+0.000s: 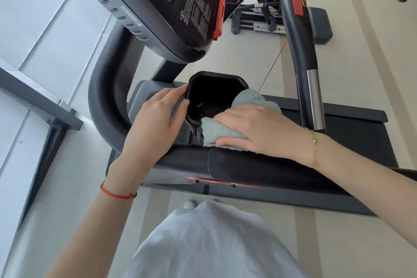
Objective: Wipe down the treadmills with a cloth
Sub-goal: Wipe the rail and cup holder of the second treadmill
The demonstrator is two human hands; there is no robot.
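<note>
1. My right hand (259,128) lies flat on the cloth (222,134), fingers nearly straight and together, thumb stretched along the near edge; it presses the cloth down rather than curling round it.
2. The cloth, pale blue-green and bunched, sits under that palm on the treadmill (352,128), across the right rim of the black cup holder (214,95) and onto the handlebar (237,165) just below the hand. A fold sticks out beyond the fingers, over the holder's far right corner.
3. My left hand (155,124) is relaxed and wide, fingertips touching the cup holder's left outer wall, holding nothing. A red cord bracelet (117,193) circles that wrist.
4. Between the two hands the holder's dark hollow is open; its rim runs close to both sets of fingers.
5. Beyond the right hand stands the upright handle (302,52) with a chrome band, with a strip of belt in between.
6. Above the left hand the console (158,7) overhangs, well apart from the fingers.
7. A thin gold bracelet (314,142) sits on the right wrist.
8. Left of the left hand the curved frame bends round, with pale floor (67,210) beyond.
</note>
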